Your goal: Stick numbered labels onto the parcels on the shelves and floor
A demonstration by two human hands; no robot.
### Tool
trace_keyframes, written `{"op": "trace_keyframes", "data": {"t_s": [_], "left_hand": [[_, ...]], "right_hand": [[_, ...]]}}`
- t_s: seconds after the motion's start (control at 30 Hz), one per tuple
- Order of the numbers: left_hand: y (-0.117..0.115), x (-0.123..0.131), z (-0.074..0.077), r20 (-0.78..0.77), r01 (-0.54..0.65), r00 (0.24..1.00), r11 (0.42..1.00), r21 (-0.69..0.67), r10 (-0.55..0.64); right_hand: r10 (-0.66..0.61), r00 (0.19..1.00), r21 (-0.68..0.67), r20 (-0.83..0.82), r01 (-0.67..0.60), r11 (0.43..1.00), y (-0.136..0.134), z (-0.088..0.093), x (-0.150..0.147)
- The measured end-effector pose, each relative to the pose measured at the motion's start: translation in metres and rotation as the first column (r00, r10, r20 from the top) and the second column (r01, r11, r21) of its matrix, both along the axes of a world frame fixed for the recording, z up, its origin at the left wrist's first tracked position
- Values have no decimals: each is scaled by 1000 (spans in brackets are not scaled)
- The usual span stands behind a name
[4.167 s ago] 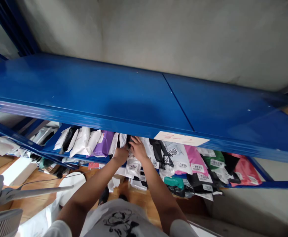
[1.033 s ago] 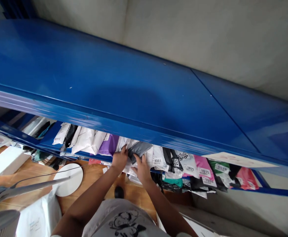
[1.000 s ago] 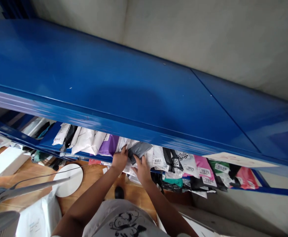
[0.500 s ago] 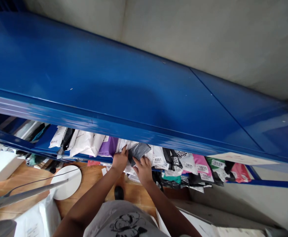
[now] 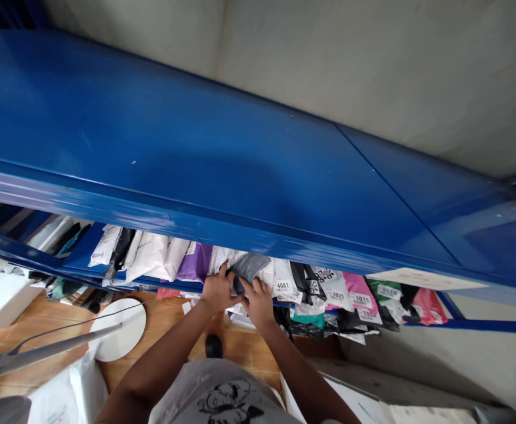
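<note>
One grey packet [image 5: 251,266]; darker lower end

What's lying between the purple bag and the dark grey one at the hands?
In the head view, white packaging lies between the purple bag and the dark grey bag; the left hand covers its lower part.

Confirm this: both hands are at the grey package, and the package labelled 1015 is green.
One error: the package labelled 1015 is pink, not green, as the head view shows. The left hand and right hand are at the grey package.
</note>
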State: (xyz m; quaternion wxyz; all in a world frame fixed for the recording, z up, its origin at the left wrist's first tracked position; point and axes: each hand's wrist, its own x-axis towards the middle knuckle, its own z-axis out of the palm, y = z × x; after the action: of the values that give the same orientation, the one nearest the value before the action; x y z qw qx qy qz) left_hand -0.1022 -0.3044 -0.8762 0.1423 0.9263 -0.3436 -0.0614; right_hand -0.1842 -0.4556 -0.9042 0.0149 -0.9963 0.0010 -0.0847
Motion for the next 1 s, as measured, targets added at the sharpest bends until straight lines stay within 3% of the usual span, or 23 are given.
{"op": "trace_keyframes", "data": {"t_s": [0.53,0.67,0.83,1.0], "left_hand": [[-6,-1,-1,-21,-8,1000,1000,27,9],[-9,0,-2,-20,-11,1000,999,38,12],[-3,5,-1,-47,-4,999,997,81,7],[-3,6,-1,-46,45,998,989,144,-39]], "right_hand": [[-12,1000,30,-2,12,999,0,-2,2],[-39,999,181,32,33,983,-1,-6,6],[-122,983,446,138,48,894,-9,-15,12],[-262,949,460,176,156,874,-17,-16,37]]}}
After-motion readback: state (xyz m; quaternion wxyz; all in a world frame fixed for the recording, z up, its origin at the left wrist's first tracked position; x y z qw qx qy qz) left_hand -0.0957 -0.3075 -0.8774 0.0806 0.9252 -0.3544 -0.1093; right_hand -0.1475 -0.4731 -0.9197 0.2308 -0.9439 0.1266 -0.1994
